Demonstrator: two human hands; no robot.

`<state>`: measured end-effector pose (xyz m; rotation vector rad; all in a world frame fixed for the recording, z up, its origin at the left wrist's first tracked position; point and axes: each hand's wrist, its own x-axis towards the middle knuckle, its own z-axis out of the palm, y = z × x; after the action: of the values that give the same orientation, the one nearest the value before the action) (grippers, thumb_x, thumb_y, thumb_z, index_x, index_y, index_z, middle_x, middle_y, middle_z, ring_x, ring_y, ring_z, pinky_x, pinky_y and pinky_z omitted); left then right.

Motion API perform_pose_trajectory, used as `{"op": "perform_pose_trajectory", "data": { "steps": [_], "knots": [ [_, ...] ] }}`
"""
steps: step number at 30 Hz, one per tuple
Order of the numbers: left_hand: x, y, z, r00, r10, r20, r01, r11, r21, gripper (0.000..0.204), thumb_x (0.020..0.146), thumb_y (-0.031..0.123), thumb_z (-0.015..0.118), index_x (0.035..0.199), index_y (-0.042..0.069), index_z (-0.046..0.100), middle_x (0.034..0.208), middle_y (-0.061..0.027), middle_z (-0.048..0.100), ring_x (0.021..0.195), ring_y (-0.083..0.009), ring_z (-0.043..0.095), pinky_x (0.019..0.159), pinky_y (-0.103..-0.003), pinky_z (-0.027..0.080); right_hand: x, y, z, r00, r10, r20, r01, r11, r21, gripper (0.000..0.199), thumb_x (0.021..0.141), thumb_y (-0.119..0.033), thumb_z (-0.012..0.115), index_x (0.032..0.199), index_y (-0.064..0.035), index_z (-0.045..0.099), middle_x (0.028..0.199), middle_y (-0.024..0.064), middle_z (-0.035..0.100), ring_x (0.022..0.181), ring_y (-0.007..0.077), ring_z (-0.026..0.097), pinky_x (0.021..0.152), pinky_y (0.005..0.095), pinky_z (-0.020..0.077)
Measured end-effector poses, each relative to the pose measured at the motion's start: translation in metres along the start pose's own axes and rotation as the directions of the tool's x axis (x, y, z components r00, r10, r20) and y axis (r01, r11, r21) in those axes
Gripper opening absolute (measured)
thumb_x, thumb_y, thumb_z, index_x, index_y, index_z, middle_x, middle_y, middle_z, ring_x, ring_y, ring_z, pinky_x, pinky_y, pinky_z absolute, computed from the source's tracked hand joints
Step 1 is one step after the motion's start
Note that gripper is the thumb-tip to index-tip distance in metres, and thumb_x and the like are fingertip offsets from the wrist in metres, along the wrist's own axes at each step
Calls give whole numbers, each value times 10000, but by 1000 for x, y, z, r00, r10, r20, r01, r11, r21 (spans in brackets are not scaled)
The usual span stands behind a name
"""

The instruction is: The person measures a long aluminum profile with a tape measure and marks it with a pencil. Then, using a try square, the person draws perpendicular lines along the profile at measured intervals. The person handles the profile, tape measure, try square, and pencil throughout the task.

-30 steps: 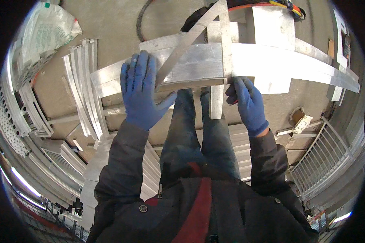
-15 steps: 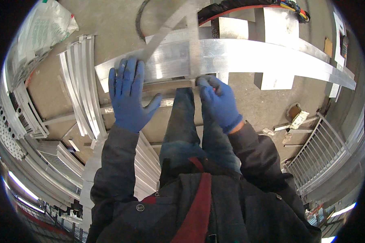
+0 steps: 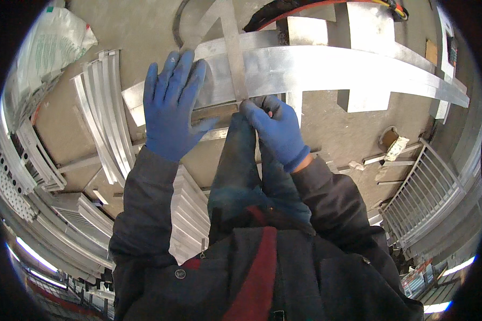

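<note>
My right hand (image 3: pixel 276 128), in a blue glove, pinches the near end of a flat grey strip (image 3: pixel 231 59). This strip runs away from me, makes a sharp V at the top of the view and comes back toward my left fingertips. Whether it is one bent piece or two, I cannot tell. My left hand (image 3: pixel 172 109), gloved too, lies open with fingers stretched over the left part of a wide shiny metal bar (image 3: pixel 316 67). That bar stretches across in front of me to the right, and the strip passes over it.
Metal blocks (image 3: pixel 370 32) sit beneath and behind the bar. A black cable bundle (image 3: pixel 289 13) lies at the far side. Long metal profiles (image 3: pixel 104 112) are stacked to the left, near a plastic bag (image 3: pixel 61 40). At right stand a barred metal frame (image 3: pixel 426 192) and a roll (image 3: pixel 390 139).
My right hand has moved left with the strip's near end, and the strip has swung left along the bar. My left hand has shifted slightly away from me, its fingers still spread.
</note>
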<state>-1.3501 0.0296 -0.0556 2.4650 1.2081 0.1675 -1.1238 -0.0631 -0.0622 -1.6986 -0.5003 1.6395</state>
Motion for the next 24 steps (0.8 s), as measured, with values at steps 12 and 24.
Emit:
{"op": "perform_pose_trajectory", "data": {
  "steps": [12,24],
  "knots": [
    [10,14,-3,999,11,46,-13,999,33,1101,694,334,971,1677,173,500,1754,-88,454,1649,-342,363,1379,-573,184,3,5,-4,986,160,43,-165,954,249,219,1029,-210,812,1052,8,817,852,-46,699,770,42,553,688,244,458],
    [15,16,-2,998,21,56,-23,999,34,1089,657,344,989,1641,181,552,1718,-100,495,1637,-345,383,1371,-575,196,6,9,-9,993,101,66,-112,977,184,221,1027,-204,814,1048,16,807,871,-25,717,781,47,572,693,254,475]
  ]
}}
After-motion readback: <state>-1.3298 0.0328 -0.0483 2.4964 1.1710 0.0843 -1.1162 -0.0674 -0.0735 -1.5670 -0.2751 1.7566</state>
